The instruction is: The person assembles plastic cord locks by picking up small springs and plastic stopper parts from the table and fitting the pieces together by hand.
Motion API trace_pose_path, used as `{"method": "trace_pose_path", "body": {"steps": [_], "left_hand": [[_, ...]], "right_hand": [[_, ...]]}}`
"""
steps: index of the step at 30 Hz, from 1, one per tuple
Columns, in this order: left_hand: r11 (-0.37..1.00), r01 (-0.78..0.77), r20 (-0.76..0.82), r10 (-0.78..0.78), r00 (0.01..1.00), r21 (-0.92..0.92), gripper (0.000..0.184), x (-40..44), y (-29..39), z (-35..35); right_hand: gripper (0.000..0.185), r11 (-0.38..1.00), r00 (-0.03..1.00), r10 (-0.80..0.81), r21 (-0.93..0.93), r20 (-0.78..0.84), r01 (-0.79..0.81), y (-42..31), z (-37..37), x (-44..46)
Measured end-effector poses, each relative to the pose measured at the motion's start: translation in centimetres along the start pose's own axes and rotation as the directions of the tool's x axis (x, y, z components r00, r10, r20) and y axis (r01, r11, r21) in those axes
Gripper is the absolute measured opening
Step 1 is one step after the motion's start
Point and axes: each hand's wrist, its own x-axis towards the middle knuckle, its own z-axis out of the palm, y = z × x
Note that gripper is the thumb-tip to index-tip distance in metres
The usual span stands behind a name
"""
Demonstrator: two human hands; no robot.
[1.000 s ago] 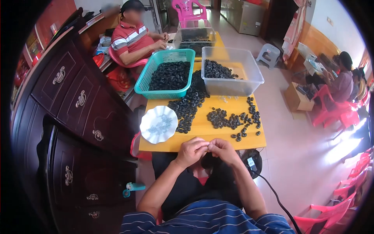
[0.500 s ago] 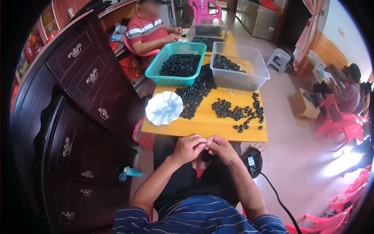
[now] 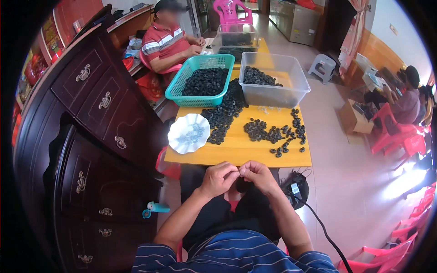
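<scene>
My left hand point(image 3: 219, 178) and my right hand point(image 3: 257, 176) meet just off the near edge of the yellow table point(image 3: 191, 157), above my lap. Both are closed in a pinch, fingertips touching or nearly so. Whatever sits between them is too small to make out. Ahead on the table lie loose black rings point(image 3: 259, 130) on the right and a larger heap of black rings point(image 3: 223, 119) left of centre. A white scalloped plate point(image 3: 175, 142) at the left holds small clear pieces point(image 3: 193, 132).
Behind the heap stand a teal basket point(image 3: 172, 94) of black rings and a clear plastic bin point(image 3: 282, 94) with more. Another person point(image 3: 166, 43) sits at the far left. A dark drawer cabinet point(image 3: 91, 150) flanks my left; a black cable point(image 3: 325, 227) runs along the floor at right.
The view has shifted slightly, so the table and containers sit a little lower and further left. My hands stay together in a pinch, their fingertips slightly rearranged.
</scene>
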Motion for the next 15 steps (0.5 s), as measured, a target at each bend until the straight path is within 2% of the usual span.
{"method": "trace_pose_path", "body": {"steps": [4,6,15], "left_hand": [[0.992,0.07,-0.017,-0.072,0.997,-0.105,0.012,-0.8,-0.7,0.7],[0.93,0.265,0.103,-0.247,0.964,-0.254,0.018,-1.2,-1.1,0.8],[0.923,0.229,0.12,-0.201,0.972,-0.309,0.022,-2.1,-1.9,1.2]], "right_hand": [[0.011,0.995,0.996,-0.083,-0.059,0.011,0.084,0.0,0.2,-0.1],[0.011,0.994,0.995,-0.092,-0.049,0.028,0.093,0.0,0.2,-0.2],[0.01,1.0,0.998,-0.014,-0.015,0.058,0.015,-1.0,0.7,-0.6]]}}
